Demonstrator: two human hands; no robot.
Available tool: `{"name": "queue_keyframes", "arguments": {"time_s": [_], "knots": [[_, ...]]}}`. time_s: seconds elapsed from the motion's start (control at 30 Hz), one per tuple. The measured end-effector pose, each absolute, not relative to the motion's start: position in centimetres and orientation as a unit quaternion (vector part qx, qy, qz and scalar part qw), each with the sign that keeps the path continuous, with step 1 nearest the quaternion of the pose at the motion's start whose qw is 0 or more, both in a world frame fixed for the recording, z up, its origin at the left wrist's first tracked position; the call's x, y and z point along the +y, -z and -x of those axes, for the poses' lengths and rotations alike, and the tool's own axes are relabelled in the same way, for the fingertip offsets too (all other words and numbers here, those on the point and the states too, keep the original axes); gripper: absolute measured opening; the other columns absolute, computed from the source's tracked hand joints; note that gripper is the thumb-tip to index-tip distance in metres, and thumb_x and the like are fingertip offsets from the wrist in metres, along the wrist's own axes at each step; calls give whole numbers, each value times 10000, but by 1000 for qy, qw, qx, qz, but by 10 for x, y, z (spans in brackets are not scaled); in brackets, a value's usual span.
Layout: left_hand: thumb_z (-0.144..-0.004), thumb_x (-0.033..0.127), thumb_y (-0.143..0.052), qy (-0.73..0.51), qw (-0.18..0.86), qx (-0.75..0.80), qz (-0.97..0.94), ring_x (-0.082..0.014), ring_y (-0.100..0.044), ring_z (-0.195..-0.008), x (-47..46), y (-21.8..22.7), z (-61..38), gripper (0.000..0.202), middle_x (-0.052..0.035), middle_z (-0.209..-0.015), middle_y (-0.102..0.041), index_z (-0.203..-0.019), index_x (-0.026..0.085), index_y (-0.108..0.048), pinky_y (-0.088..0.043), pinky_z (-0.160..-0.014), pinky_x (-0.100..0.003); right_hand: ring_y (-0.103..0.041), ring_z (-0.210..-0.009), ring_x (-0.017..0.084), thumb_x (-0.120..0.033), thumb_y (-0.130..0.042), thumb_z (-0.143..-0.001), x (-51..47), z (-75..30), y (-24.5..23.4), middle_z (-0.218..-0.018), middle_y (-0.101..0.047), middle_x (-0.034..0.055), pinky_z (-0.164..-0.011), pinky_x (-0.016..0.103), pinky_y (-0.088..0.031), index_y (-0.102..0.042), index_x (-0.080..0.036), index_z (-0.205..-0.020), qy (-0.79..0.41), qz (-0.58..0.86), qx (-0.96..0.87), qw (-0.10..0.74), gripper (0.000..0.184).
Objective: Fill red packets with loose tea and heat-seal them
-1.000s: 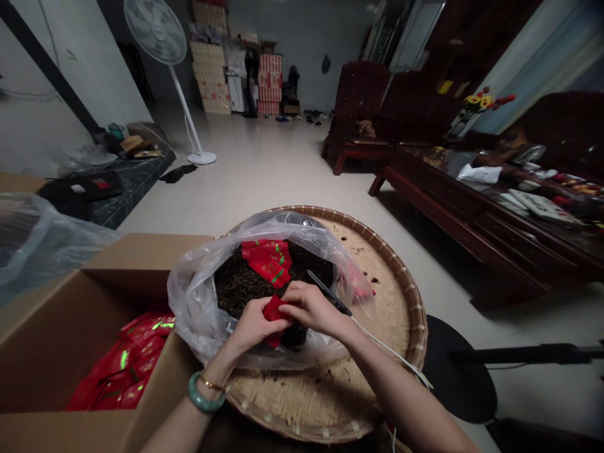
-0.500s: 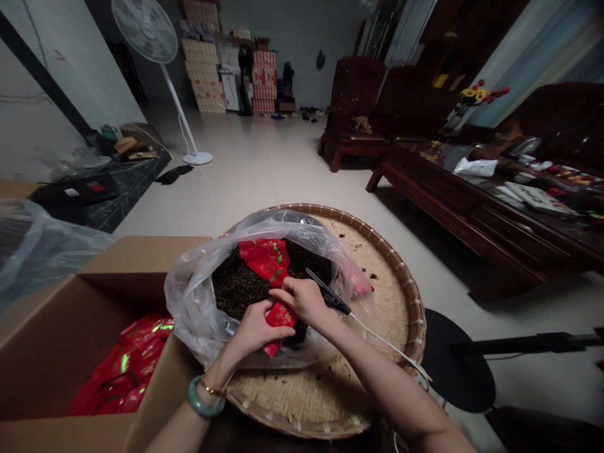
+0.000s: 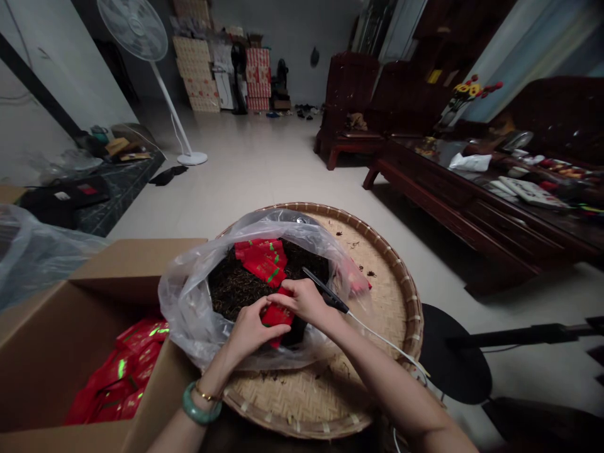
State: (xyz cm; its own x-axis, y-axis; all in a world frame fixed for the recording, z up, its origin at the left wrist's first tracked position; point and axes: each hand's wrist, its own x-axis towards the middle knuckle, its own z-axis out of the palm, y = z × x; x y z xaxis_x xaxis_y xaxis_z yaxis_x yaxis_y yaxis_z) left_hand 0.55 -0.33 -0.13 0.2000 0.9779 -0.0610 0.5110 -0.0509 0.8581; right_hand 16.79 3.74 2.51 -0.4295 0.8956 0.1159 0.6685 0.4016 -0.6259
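Note:
A small red packet (image 3: 277, 316) is pinched between both my hands over a clear plastic bag (image 3: 189, 302) of dark loose tea leaves (image 3: 233, 286). My left hand (image 3: 249, 328), with a green bangle on the wrist, grips its lower edge. My right hand (image 3: 302, 299) holds its upper edge with closed fingers. Several more red packets (image 3: 262, 258) lie on the tea. A black tool with a white cord (image 3: 325, 292) rests just right of my right hand. The bag sits on a round woven bamboo tray (image 3: 377, 270).
A cardboard box (image 3: 56, 327) with many red packets (image 3: 123, 374) stands at my left. A black stool (image 3: 455, 371) is at my right. Beyond are a dark wooden table (image 3: 472, 189), chairs, a standing fan (image 3: 136, 38) and stacked boxes.
The red packet was turned in my hands, briefly showing its printed face, then folded back between my fingers. My head view shifted slightly right and down.

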Motion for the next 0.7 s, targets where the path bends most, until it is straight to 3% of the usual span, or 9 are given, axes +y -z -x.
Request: {"name": "queue_keyframes", "arguments": {"time_s": [0.1,0.23,0.43,0.57,0.63,0.7], "knots": [[-585,275,-739,-302,461,520,-653,-195,-638,-768,0,-3,-10,323,-29,-859,-717,-877,158,-664,-493,-717,-289,-426,-500,76,-524,-520,-861,36,-166,-23,-526,-521,-31,-503,201,-229,-568,-158,-592,-259,441,-827,235,457],[-591,213,-701,-298,554,486,-606,-177,-639,-683,2,-4,-16,197,-26,-726,-720,-772,134,-698,-502,-691,-284,-405,-483,77,-516,-528,-859,32,-162,-22,-504,-497,-27,-502,214,-204,-551,-164,-556,-207,434,-848,223,465],[-558,221,-751,-325,606,498,-529,-165,-635,-601,-1,1,-22,206,-32,-643,-710,-716,106,-685,-511,-629,-282,-483,-526,89,-468,-521,-883,36,-163,-24,-564,-564,-20,-517,208,-250,-595,-177,-635,-217,442,-846,204,390],[-521,333,-817,-351,671,513,-404,-190,-682,-642,-3,-1,-22,407,-92,-783,-740,-809,92,-661,-541,-600,-286,-566,-684,127,-398,-370,-964,42,-183,-30,-757,-637,20,-606,212,-355,-620,-184,-869,-192,519,-806,209,342],[-490,374,-840,-377,682,519,-350,-206,-700,-675,-3,-4,-21,501,-130,-884,-739,-859,88,-656,-555,-588,-283,-573,-854,190,-411,-525,-889,40,-196,-27,-940,-634,83,-702,258,-406,-581,-158,-1072,-112,571,-796,167,316],[-466,387,-857,-394,681,528,-320,-214,-707,-678,-3,-6,-20,543,-152,-916,-734,-868,82,-655,-560,-570,-273,-547,-938,244,-365,-683,-771,37,-206,-19,-1074,-587,141,-736,311,-437,-471,-134,-1260,-53,599,-796,71,581]]}}
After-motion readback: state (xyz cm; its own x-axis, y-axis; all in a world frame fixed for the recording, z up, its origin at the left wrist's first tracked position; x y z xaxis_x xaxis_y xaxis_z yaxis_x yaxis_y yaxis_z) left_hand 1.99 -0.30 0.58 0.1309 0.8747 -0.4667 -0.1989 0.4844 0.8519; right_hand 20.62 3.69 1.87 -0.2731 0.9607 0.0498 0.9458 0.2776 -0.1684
